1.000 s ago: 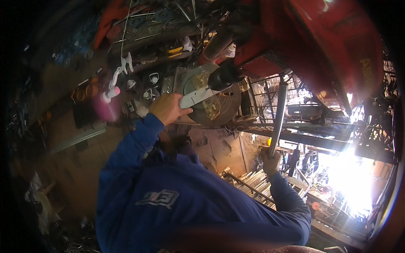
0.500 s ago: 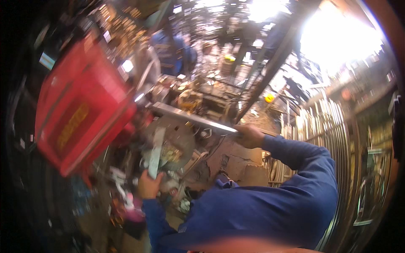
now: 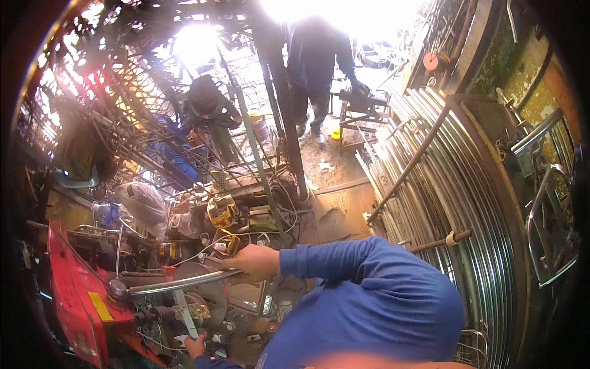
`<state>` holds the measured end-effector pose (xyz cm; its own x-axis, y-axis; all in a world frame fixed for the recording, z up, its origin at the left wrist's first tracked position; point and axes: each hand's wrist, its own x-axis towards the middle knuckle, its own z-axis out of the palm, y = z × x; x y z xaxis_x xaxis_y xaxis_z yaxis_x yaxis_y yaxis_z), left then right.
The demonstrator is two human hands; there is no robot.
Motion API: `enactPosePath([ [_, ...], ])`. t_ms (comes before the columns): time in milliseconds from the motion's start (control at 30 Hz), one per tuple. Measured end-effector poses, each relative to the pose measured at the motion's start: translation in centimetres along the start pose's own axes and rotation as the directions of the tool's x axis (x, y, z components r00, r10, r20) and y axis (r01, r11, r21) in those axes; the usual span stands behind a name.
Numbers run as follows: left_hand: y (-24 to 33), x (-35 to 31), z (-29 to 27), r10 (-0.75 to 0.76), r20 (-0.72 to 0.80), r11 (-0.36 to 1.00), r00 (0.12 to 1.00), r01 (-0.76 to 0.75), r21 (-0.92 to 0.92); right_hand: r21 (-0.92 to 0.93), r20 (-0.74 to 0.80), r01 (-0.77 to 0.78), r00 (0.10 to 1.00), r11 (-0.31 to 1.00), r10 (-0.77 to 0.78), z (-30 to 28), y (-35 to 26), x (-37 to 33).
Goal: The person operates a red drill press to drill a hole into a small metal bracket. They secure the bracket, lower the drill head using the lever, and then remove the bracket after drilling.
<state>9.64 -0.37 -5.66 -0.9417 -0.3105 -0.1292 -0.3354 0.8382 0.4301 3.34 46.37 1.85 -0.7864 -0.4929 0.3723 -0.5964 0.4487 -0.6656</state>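
One hand on the lever, the other steadying a metal strip

In the head view, the right hand [image 3: 253, 262] is closed round the outer end of a long metal lever [image 3: 184, 283], which runs out from a red machine [image 3: 92, 310] at the lower left. Holding it so far from its hub [image 3: 117, 289] presumably gives the arm more leverage.

The left hand [image 3: 195, 346], near the lower edge, grips one end of a flat metal strip [image 3: 185, 315]; how the fingers meet underneath is hidden. The strip lies over a round plate [image 3: 215, 296], its other part close to the machine's dark spindle [image 3: 161, 314]. Whether the two touch cannot be told. Gripping that end probably steadies the piece while leaving the fingers apart from the spindle.

To the right, long shiny tubes [image 3: 455, 203] lie side by side behind a slanting bar [image 3: 409, 163], which likely keeps them from sliding about. Past the machine, among rods and mesh, one person [image 3: 208, 104] bends forward; another [image 3: 312, 61] stands against the glare.
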Motion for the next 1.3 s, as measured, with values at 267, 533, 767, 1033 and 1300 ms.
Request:
enactPosePath([
  [267,1.1,-1.6,0.2,-0.041,-0.122,0.999,0.992,0.043,0.017,0.081,0.070,-0.014,0.998,0.997,0.009,-0.1,0.1,0.2],
  [533,2.2,-2.2,0.3,-0.114,-0.137,0.993,0.984,0.117,0.011,0.129,0.030,0.019,0.999,0.991,-0.023,-0.9,0.0,0.3],
  [767,0.5,-3.2,0.2,0.040,-0.155,0.995,0.987,-0.026,0.095,0.048,-0.038,0.088,0.996,0.995,-0.087,-0.4,0.2,0.1],
  [1033,-0.4,-4.7,-0.2,0.040,-0.052,0.994,0.998,-0.045,-0.103,0.067,0.141,0.000,0.990,0.998,-0.009,-2.1,-1.8,1.9],
  [1300,-2.2,-2.9,-0.1,0.165,-0.016,0.949,0.986,-0.163,-0.268,0.182,0.206,0.214,0.946,0.960,-0.250,1.1,-5.2,11.4],
])
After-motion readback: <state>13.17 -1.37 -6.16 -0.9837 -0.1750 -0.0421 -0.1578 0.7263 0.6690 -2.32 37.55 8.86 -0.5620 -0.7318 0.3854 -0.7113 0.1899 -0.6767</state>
